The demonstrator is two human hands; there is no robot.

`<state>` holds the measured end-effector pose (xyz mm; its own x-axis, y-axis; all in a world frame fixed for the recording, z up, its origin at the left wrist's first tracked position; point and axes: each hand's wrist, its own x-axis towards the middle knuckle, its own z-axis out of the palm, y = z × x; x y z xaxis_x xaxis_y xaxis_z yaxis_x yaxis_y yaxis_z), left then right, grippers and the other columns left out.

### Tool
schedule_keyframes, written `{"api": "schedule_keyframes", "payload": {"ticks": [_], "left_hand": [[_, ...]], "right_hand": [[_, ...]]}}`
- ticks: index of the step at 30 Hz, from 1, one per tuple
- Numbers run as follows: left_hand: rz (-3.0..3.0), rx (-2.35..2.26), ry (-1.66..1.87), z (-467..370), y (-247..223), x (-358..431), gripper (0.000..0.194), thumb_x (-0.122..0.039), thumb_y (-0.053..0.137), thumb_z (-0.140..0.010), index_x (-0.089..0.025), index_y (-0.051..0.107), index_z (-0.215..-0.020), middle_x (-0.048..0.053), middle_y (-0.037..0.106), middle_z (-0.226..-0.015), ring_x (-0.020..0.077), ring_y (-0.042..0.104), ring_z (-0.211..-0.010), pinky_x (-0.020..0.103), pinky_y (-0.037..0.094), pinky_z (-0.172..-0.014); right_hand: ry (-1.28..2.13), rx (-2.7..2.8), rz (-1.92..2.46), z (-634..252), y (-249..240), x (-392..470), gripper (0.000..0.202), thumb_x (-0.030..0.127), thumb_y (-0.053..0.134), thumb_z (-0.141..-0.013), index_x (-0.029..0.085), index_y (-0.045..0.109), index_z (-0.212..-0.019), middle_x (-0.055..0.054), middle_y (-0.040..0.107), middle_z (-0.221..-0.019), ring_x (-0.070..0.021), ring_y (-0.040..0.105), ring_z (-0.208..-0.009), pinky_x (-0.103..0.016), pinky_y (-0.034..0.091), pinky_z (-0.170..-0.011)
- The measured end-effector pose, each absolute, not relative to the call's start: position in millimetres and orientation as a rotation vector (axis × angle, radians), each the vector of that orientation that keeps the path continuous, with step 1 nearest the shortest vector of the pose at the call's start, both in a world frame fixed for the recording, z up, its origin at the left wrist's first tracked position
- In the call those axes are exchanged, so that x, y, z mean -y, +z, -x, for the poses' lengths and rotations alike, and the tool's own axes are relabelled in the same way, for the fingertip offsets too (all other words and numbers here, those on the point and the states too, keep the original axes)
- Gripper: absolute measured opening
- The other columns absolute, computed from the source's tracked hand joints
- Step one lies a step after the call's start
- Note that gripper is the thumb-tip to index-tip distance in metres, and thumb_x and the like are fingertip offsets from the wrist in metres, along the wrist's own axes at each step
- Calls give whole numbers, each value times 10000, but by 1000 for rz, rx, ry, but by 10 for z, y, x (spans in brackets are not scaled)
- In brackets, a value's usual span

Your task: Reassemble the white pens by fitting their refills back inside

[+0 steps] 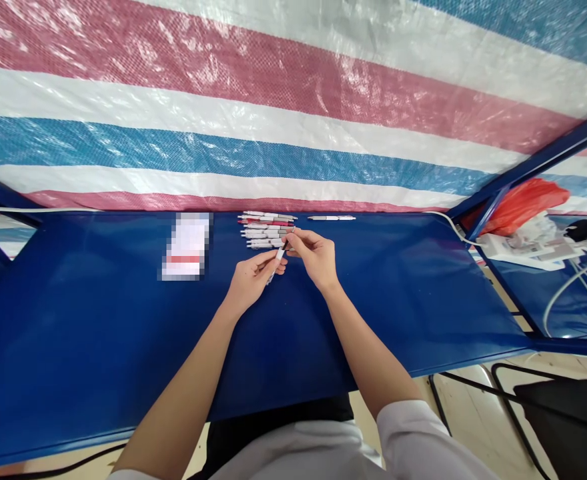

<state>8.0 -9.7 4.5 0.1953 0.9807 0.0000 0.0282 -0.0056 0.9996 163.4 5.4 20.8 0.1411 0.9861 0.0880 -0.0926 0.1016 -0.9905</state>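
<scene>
Both hands meet over the middle of the blue table, with a white and dark pen slanting between them. My left hand is closed around the pen's lower, white part. At the pen's dark upper end, the fingers of my right hand pinch together. Just behind my hands lies a row of several white, grey and red pens, partly hidden by my fingers. A single white and grey pen lies apart, to the right of the row near the back edge.
A blurred white sheet with a red band lies on the blue table at the left. Striped plastic sheeting hangs behind. At the right are a metal frame, a red bag, white cables and a dark chair.
</scene>
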Motion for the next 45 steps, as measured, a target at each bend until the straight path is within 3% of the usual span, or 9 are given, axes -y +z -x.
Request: {"api": "schedule_keyframes", "payload": {"ticks": [6,11,15,19,25,34,45], "left_hand": [[-1293,-1087,1103,-52,36,61,405,-497,704,-812,-171,735,-1052,90,764,-918,218,728,-769,367,593,-780],[-1286,-1118,1138,-4,26,28,393,-495,709,-808,-174,739,-1033,91,760,-924,213,724,-767,361,595,-767],[-1278,-1132,1156,5,15,11,392,-489,720,-800,-170,738,-1028,89,759,-914,209,721,-756,356,599,-754],[-1291,-1138,1176,1,8,5,360,-461,716,-812,-168,738,-1020,83,756,-916,198,718,-757,349,600,-760],[-1305,-1153,1194,-9,-28,-6,341,-428,713,-820,-167,728,-1040,76,756,-907,192,720,-744,354,603,-754],[-1351,-1138,1210,-29,-41,-18,329,-395,719,-819,-159,723,-1048,67,755,-905,172,716,-731,324,598,-737],[-1379,-1119,1201,-28,-41,-1,344,-409,714,-820,-166,723,-1063,65,757,-914,173,717,-745,334,600,-753]], "right_hand": [[998,1335,1204,-1822,190,-77,307,487,686,-799,253,765,-980,2,779,-894,-182,730,-775,-305,616,-664],[445,1881,1340,-2080,133,-103,237,428,625,-877,295,759,-1021,-24,770,-1057,-219,709,-965,-331,557,-823],[136,2266,1377,-2192,93,-114,280,355,488,-966,285,735,-1077,-26,757,-1115,-210,666,-1064,-276,498,-714],[9,2415,1395,-2200,91,-125,318,295,425,-992,283,716,-1119,-14,746,-1148,-191,650,-1025,-266,425,-616],[-44,2520,1479,-2151,170,-151,349,240,392,-996,303,701,-1143,1,729,-1183,-196,636,-984,-275,365,-562],[60,2633,1559,-2062,412,-114,332,251,404,-979,294,670,-1173,-31,718,-1159,-220,654,-999,-279,393,-616],[146,2529,1588,-1909,290,15,349,257,378,-990,293,664,-1186,-41,708,-1166,-209,636,-1052,-264,413,-647]]}}
